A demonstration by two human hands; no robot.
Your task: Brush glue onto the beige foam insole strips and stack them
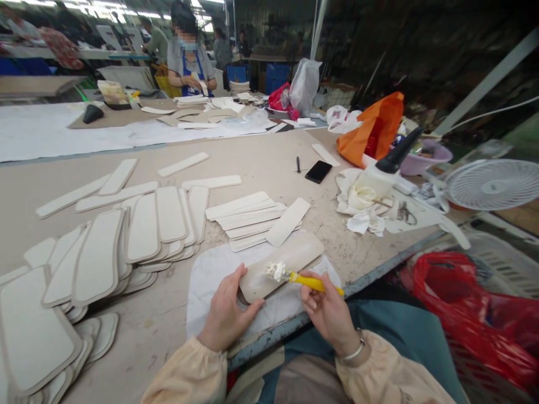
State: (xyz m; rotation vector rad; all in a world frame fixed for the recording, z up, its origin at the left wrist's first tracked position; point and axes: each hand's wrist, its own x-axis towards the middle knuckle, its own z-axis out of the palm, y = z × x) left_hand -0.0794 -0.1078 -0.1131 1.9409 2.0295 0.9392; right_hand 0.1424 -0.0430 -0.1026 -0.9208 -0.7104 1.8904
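Note:
My right hand [326, 308] is closed round the yellow handle of a brush [314, 281], whose bristles are clotted with white paste. The bristle end rests on or just over a long beige panel with rounded corners [301, 252]. My left hand [229, 308] grips the panel's near left end, thumb along the front edge and fingers at the far side. Under the panel lies a white cloth [206, 280]. Just beyond it, a fanned stack of narrow off-white strips [248, 213] lies on the table, its nearest strip [288, 221] close to the panel.
Overlapping piles of off-white panels [99, 258] cover the table's left side. To the right are a phone [319, 171], a white bottle with a black spout [374, 182], scissors [406, 213], an orange bag [373, 132] and a fan [497, 185]. A person [191, 62] works across the table.

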